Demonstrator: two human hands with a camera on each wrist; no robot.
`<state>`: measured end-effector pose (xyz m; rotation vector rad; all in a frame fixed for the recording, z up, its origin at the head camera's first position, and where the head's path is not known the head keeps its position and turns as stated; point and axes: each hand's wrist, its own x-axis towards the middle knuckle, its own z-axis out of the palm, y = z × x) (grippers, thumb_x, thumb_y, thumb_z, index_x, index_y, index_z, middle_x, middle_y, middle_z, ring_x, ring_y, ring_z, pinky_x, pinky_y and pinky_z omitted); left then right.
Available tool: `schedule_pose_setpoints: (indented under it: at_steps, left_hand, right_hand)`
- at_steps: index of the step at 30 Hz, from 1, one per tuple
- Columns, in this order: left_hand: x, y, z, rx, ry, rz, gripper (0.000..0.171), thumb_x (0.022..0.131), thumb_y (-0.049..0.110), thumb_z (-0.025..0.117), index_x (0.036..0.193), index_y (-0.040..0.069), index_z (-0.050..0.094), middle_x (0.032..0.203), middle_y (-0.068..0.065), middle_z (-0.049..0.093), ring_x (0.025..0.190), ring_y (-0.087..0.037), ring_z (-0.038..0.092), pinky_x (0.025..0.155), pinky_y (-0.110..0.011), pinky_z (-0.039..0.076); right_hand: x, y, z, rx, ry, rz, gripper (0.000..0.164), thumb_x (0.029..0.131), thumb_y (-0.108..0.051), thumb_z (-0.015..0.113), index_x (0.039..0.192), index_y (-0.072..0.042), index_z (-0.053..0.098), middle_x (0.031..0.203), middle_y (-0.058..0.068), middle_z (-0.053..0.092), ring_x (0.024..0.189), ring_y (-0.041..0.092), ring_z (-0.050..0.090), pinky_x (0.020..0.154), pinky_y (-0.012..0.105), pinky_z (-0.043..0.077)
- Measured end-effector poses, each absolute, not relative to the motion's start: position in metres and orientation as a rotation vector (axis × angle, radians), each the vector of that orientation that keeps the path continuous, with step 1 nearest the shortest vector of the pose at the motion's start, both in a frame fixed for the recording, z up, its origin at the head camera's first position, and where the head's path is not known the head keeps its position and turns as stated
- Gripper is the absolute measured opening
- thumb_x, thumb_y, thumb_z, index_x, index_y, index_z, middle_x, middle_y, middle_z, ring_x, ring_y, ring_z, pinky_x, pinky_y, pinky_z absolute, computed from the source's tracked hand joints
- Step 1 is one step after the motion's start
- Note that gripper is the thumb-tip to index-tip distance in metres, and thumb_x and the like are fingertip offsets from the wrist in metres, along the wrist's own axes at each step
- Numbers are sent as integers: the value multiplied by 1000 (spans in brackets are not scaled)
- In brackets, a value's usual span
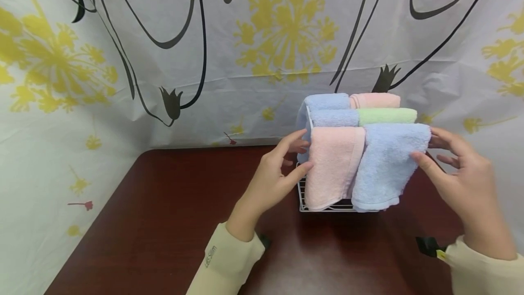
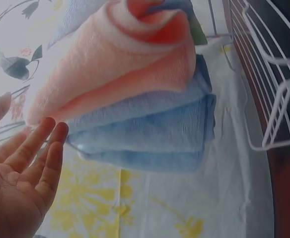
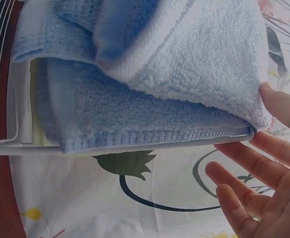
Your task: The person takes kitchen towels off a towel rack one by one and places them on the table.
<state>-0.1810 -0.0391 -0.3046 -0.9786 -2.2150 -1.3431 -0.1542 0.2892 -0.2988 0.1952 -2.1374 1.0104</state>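
Towels hang over a white wire rack (image 1: 303, 195) on the table. In its front row are a pink towel (image 1: 335, 167) on the left and a light blue towel (image 1: 390, 167) on the right. At the rack's left side is my left hand (image 1: 266, 174), fingers loosely spread and fingertips right at the pink towel's edge. My right hand (image 1: 462, 172) is at the opposite side, its thumb at the blue towel's upper corner. The right wrist view shows the other fingers (image 3: 239, 198) relaxed, the uppermost one close to the white bar's end.
Behind the front row hang a green towel (image 1: 386, 116), a blue towel (image 1: 333, 117) and, at the back, another pink towel (image 1: 376, 100) beside a blue one. The dark red-brown table (image 1: 172, 222) meets a floral-printed white cloth (image 1: 221, 58).
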Motion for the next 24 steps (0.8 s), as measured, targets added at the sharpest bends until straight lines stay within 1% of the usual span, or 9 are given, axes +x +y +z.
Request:
schedule_pose_setpoints:
  at_steps: [3, 7, 11, 14, 16, 20, 22, 24]
  left_hand:
    - [-184, -33, -304, -983, -2204, -1370, 56, 95, 20, 68, 147, 16, 44, 124, -7, 68, 109, -18, 66, 82, -32, 58]
    - [-187, -27, -303, -989, -2202, -1383, 56, 95, 18, 67, 146, 16, 44, 119, -9, 69, 103, -18, 68, 80, -26, 58]
    - [-189, -23, -304, -985, -2187, -1443, 57, 95, 16, 68, 146, 14, 44, 117, -12, 69, 101, -20, 68, 79, -21, 57]
    - [-191, -19, -304, -995, -2171, -1507, 59, 94, 14, 69, 147, 12, 43, 115, -15, 70, 100, -22, 69, 78, -20, 57]
    - [-192, -16, -304, -1003, -2162, -1565, 60, 94, 12, 69, 147, 12, 42, 115, -16, 70, 101, -23, 70, 78, -21, 57]
    - [-196, -10, -304, -1017, -2146, -1698, 65, 93, 10, 69, 150, 14, 39, 115, -18, 71, 98, -18, 69, 77, -21, 56]
    - [-198, -7, -304, -1018, -2137, -1750, 66, 93, 8, 69, 150, 15, 38, 115, -19, 71, 96, -12, 67, 77, -20, 56]
    - [-199, -5, -304, -1022, -2123, -1781, 66, 92, 6, 69, 150, 14, 38, 110, -21, 72, 88, -7, 65, 74, -18, 56]
  right_hand:
    - [-155, 288, -299, 189, -2134, 1023, 56, 80, 1, 79, 133, -9, 63, 107, -37, 56, 99, -17, 54, 82, -5, 39]
    - [-156, 289, -300, 172, -2138, 1034, 56, 81, 1, 79, 133, -9, 63, 107, -36, 55, 97, -17, 54, 80, -5, 38]
    - [-158, 289, -302, 158, -2139, 1037, 56, 80, 1, 79, 133, -9, 63, 107, -36, 55, 96, -18, 54, 79, -4, 39]
    - [-159, 288, -302, 151, -2133, 1040, 56, 80, 2, 79, 133, -9, 63, 107, -36, 55, 96, -17, 54, 79, -4, 39]
    - [-159, 287, -302, 151, -2126, 1043, 56, 79, 3, 80, 132, -9, 63, 107, -36, 55, 95, -17, 54, 79, -4, 39]
    - [-159, 285, -303, 154, -2110, 1049, 57, 79, 4, 80, 132, -9, 64, 107, -35, 56, 94, -17, 55, 78, -4, 40]
    - [-160, 285, -303, 153, -2106, 1050, 57, 79, 4, 80, 132, -9, 64, 107, -35, 57, 94, -17, 55, 78, -4, 40]
    - [-160, 284, -304, 152, -2104, 1047, 58, 79, 4, 80, 132, -10, 64, 108, -35, 56, 95, -17, 55, 78, -4, 40]
